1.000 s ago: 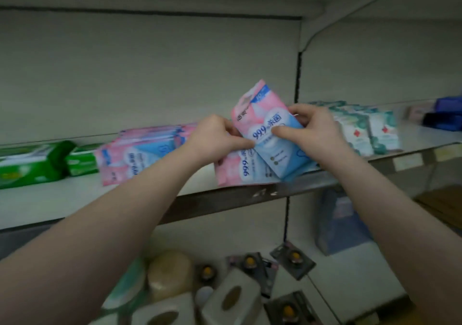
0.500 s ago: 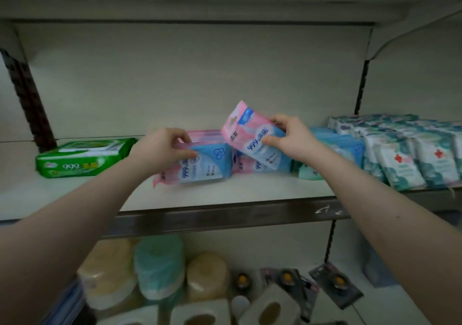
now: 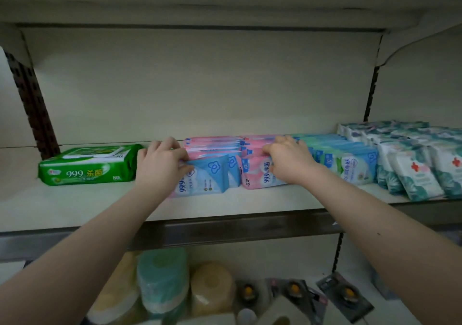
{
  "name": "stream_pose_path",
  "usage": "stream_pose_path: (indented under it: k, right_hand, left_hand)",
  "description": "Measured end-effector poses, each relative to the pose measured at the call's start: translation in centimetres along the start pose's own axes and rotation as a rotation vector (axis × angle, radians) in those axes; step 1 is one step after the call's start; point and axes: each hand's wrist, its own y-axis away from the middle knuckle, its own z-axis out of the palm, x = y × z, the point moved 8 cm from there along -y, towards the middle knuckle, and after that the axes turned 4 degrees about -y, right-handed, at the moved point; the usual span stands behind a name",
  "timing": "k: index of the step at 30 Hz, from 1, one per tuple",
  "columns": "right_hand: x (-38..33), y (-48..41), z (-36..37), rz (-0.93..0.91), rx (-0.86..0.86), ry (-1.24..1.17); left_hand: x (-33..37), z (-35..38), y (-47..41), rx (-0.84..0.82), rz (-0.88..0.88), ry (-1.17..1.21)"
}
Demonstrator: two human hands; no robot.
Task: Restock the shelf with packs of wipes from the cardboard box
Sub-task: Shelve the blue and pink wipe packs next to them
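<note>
Two rows of pink-and-blue wipes packs stand on the white shelf (image 3: pixel 75 207). My left hand (image 3: pixel 160 164) grips the top of the front pack of the left row (image 3: pixel 207 174). My right hand (image 3: pixel 287 159) grips the tops of the packs in the right row (image 3: pixel 257 174). Both rows stand upright and touch each other in the middle of the shelf. The cardboard box is out of view.
A green 999 wipes pack (image 3: pixel 87 166) lies flat to the left. Blue-green packs (image 3: pixel 350 162) and white red-cross packs (image 3: pixel 417 174) fill the shelf to the right. Below, rolls (image 3: pixel 162 282) and carded items (image 3: pixel 347 294) sit on the lower shelf.
The tilted pack my right hand held has gone down into the right row. Both hands now hold the rows' tops, and the view has moved closer and left.
</note>
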Motion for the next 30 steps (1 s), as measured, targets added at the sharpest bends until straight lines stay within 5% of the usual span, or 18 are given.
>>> stream_pose_path:
  k: [7, 30]
  right_hand:
    - [1.1, 0.1, -0.6, 0.099, 0.145, 0.013]
    - [1.5, 2.0, 1.0, 0.053, 0.158, -0.181]
  left_hand:
    - [1.9, -0.3, -0.4, -0.032, 0.0, 0.1]
    - [5.7, 0.5, -0.1, -0.098, 0.001, -0.194]
